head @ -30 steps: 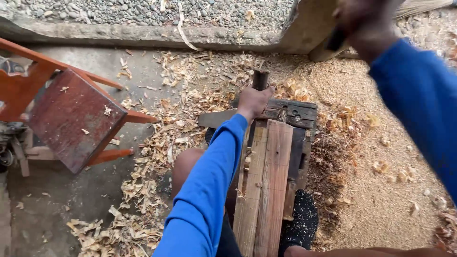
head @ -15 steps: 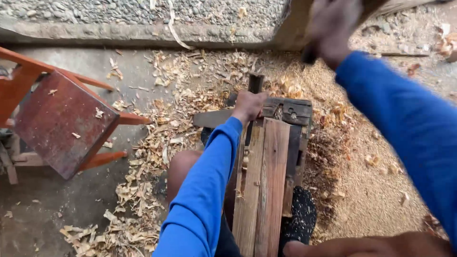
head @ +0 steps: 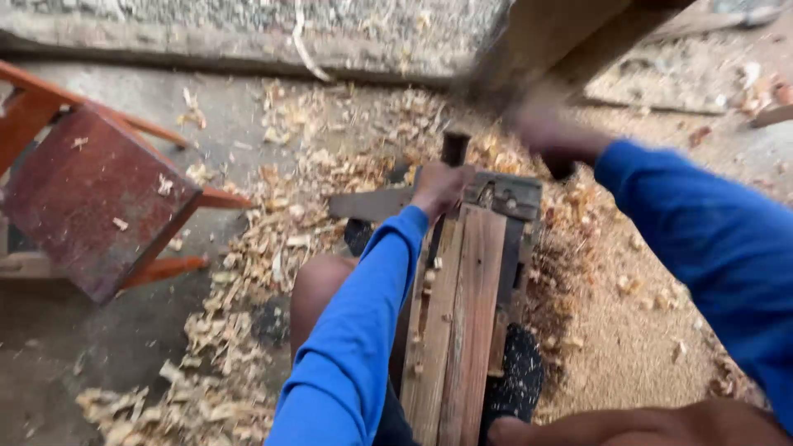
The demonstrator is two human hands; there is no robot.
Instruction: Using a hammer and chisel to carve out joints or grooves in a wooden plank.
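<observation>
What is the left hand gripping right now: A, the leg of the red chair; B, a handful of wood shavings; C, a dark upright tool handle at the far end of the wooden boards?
C: the left hand is closed around the dark upright handle at the far end of the wooden boards.

Even, soft daylight, no glare or hard shadows; only faint shade beneath the tilted red chair (head: 91, 198). Heavy motion blur on the right hand (head: 553, 140) and the wooden beam (head: 562, 41) at top right. Sharper on the left hand (head: 438, 186) and planks (head: 458, 314). Mild softness toward the frame edges.
</observation>
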